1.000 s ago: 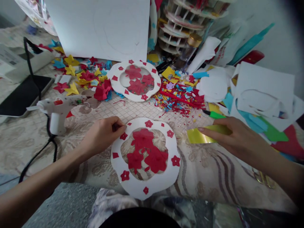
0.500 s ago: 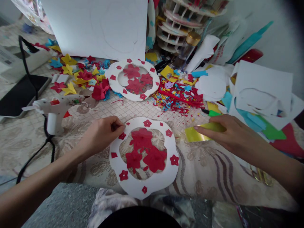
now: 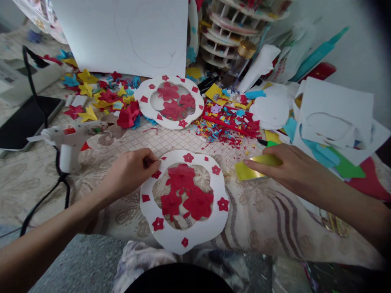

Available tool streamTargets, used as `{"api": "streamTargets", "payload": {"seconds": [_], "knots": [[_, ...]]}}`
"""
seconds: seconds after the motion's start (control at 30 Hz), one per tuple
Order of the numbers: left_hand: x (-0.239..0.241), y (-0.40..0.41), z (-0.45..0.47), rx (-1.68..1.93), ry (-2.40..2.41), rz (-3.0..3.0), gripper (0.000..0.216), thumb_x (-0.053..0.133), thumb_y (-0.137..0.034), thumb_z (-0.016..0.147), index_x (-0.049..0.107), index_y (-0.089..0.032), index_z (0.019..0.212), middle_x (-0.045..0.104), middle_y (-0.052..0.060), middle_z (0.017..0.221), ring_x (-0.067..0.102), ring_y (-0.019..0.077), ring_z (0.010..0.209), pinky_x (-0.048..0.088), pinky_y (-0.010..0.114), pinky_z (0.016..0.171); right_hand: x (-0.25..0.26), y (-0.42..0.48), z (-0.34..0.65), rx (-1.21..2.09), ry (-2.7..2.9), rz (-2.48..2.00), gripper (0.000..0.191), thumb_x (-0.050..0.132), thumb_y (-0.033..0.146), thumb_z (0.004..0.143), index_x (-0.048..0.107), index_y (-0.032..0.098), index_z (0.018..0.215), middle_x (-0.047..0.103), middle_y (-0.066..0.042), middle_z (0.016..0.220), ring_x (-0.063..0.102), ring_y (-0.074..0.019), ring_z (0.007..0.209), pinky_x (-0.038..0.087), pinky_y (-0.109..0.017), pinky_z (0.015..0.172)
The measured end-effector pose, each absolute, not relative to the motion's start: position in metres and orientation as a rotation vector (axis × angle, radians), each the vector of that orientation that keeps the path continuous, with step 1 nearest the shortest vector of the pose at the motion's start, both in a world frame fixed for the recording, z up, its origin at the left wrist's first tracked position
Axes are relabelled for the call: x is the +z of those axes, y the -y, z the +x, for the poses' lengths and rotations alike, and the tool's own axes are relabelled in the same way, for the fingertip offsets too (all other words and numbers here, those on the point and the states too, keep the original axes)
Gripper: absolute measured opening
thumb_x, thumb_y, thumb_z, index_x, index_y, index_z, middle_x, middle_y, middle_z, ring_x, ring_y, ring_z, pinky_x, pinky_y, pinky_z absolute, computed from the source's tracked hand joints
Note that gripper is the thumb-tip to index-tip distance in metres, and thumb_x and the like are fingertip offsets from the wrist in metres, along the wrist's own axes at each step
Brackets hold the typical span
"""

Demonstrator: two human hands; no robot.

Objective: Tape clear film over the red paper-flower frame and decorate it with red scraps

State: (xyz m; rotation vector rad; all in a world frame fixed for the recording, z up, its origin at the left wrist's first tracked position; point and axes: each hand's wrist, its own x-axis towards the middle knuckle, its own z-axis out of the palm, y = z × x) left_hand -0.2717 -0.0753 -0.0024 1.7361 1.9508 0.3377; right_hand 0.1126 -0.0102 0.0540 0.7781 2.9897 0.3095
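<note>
Near the table's front edge lies a white paper frame (image 3: 200, 236) with a scalloped outline. Small red paper flowers and diamonds dot its rim, and large red paper flowers (image 3: 198, 202) sit in its see-through middle. My left hand (image 3: 136, 167) is closed, its thumb and fingertips pinched at the frame's upper left edge. To the right, my right hand (image 3: 275, 165) grips a shiny yellow strip (image 3: 246, 171) between thumb and fingers, just above the tablecloth. A second, similar white frame (image 3: 143, 106) with red flowers lies farther back.
A white glue gun (image 3: 69, 148) with a black cord (image 3: 65, 183) stands at left, beside a phone (image 3: 27, 122). Colored paper flowers (image 3: 106, 95) and scraps (image 3: 229, 120) cover the back. White paper sheets (image 3: 339, 99) are stacked at right; golden-handled scissors (image 3: 334, 226) lie near the edge.
My right hand has shifted slightly left with the yellow strip. The left hand stays at the frame's edge. The whole view has shifted very slightly.
</note>
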Motion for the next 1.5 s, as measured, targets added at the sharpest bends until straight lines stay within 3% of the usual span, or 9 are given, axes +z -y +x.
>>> {"api": "streamTargets", "payload": {"seconds": [0.23, 0.7, 1.03, 1.5], "knots": [[-0.002, 0.076, -0.272, 0.32, -1.959, 1.774, 0.02, 0.053, -0.04, 0.079, 0.062, -0.022, 0.077, 0.067, -0.001, 0.067, 0.058, 0.0137, 0.06, 0.036, 0.024, 0.054, 0.056, 0.012, 0.108, 0.327, -2.984, 0.77, 0.063, 0.04, -0.004, 0.08, 0.05, 0.032, 0.13, 0.05, -0.009, 0.101, 0.051, -0.0234, 0.087, 0.045, -0.04, 0.077], [-0.003, 0.078, -0.27, 0.365, -1.956, 1.886, 0.022, 0.052, -0.04, 0.079, 0.06, -0.019, 0.074, 0.065, 0.002, 0.063, 0.057, 0.014, 0.057, 0.037, 0.024, 0.053, 0.061, 0.018, 0.096, 0.34, -2.962, 0.804, 0.054, 0.042, -0.002, 0.078, 0.058, 0.029, 0.12, 0.055, -0.009, 0.096, 0.052, -0.0255, 0.091, 0.044, -0.04, 0.079], [-0.004, 0.08, -0.269, 0.369, -1.919, 1.931, 0.022, 0.051, -0.038, 0.081, 0.058, -0.018, 0.077, 0.065, 0.003, 0.068, 0.058, 0.0146, 0.06, 0.04, 0.025, 0.056, 0.06, 0.021, 0.094, 0.373, -2.922, 0.815, 0.061, 0.039, -0.005, 0.078, 0.056, 0.032, 0.123, 0.054, -0.009, 0.097, 0.051, -0.027, 0.093, 0.045, -0.041, 0.078], [-0.006, 0.091, -0.262, 0.403, -1.983, 2.053, 0.016, 0.048, -0.035, 0.084, 0.053, -0.02, 0.081, 0.066, 0.007, 0.081, 0.06, 0.0189, 0.068, 0.041, 0.029, 0.059, 0.059, 0.022, 0.093, 0.503, -2.958, 0.789, 0.051, 0.042, 0.002, 0.082, 0.057, 0.031, 0.122, 0.059, -0.008, 0.098, 0.054, -0.0248, 0.092, 0.044, -0.039, 0.081]]}}
